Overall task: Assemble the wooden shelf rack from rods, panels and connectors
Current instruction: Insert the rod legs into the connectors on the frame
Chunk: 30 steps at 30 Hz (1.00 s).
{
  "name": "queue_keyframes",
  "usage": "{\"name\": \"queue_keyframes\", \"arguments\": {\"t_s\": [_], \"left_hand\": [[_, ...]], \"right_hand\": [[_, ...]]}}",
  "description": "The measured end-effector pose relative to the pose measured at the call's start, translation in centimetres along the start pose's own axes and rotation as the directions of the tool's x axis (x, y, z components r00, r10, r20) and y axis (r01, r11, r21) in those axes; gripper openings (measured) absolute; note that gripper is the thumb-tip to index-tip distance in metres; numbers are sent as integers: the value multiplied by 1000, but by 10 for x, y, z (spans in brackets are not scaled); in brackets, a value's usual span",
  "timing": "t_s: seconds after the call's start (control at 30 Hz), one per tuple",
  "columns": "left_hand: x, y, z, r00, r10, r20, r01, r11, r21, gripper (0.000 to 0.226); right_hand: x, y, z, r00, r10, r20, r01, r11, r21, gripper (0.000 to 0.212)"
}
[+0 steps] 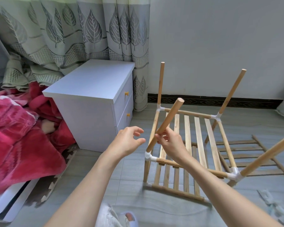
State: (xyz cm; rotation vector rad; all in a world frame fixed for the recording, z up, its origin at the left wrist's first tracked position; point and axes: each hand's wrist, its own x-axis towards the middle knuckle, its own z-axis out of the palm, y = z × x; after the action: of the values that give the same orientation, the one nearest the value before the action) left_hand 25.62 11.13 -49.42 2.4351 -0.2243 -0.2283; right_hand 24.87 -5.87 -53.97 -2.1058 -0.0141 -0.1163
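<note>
While four rods (160, 84) stand, right hand (170, 141) holds one.

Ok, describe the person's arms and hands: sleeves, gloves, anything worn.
Both forearms are bare as far as the picture shows; no sleeve is visible. The left hand and right hand wear no gloves, and no rings, watch or bracelet can be seen.
</note>
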Motion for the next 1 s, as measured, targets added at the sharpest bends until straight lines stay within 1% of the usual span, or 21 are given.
{"name": "queue_keyframes", "arguments": {"t_s": [0.1, 0.2, 0.3, 0.37, 0.47, 0.57, 0.63, 0.67, 0.73, 0.77, 0.83, 0.9, 0.93, 1.0], "left_hand": [[1, -7, -1, 999, 19, -33, -18, 999, 49, 34], [3, -12, 0, 999, 36, -27, -34, 996, 81, 32], [8, -18, 3, 999, 32, 15, -33, 994, 106, 31], [10, -23, 6, 999, 25, 34, -29, 991, 130, 32], [12, -31, 13, 997, 3, 76, -20, 976, 218, 35], [15, -46, 29, 985, -77, 155, 33, 963, 267, 40], [16, -57, 49, 978, -119, 170, 85, 977, 197, 41], [16, -62, 62, 976, -144, 165, 126, 985, 118, 42], [15, -68, 92, 969, -188, 157, 206, 974, -100, 47], [14, -70, 105, 968, -190, 162, 221, 954, -204, 52], [18, -78, 132, 974, -143, 174, 200, 906, -373, 58], [22, -84, 149, 979, -116, 168, 183, 862, -472, 52], [23, -84, 153, 980, -123, 155, 186, 841, -508, 46], [23, -82, 162, 981, -163, 109, 196, 807, -557, 32]], "right_hand": [[1, -3, 6, 997, -42, 63, 46, 997, -61, 7], [5, -9, 10, 989, -102, 110, 115, 987, -115, 4], [10, -11, 12, 982, -112, 150, 133, 982, -133, 5], [10, -7, 14, 976, -102, 190, 138, 973, -186, 10], [6, -3, 17, 975, -98, 198, 137, 972, -193, 12], [8, 0, 19, 974, -94, 208, 137, 969, -204, 13], [8, 3, 19, 975, -87, 202, 128, 971, -200, 12], [8, 4, 19, 977, -87, 195, 126, 973, -196, 11], [7, 8, 19, 978, -88, 190, 126, 973, -193, 10], [6, 9, 19, 978, -90, 191, 126, 974, -189, 9], [4, 12, 16, 977, -90, 194, 124, 977, -173, 9], [-1, 15, 13, 977, -87, 195, 118, 981, -152, 6], [-3, 16, 12, 978, -88, 188, 116, 983, -141, 4], [-11, 19, 12, 983, -94, 157, 115, 985, -130, 8]]}}
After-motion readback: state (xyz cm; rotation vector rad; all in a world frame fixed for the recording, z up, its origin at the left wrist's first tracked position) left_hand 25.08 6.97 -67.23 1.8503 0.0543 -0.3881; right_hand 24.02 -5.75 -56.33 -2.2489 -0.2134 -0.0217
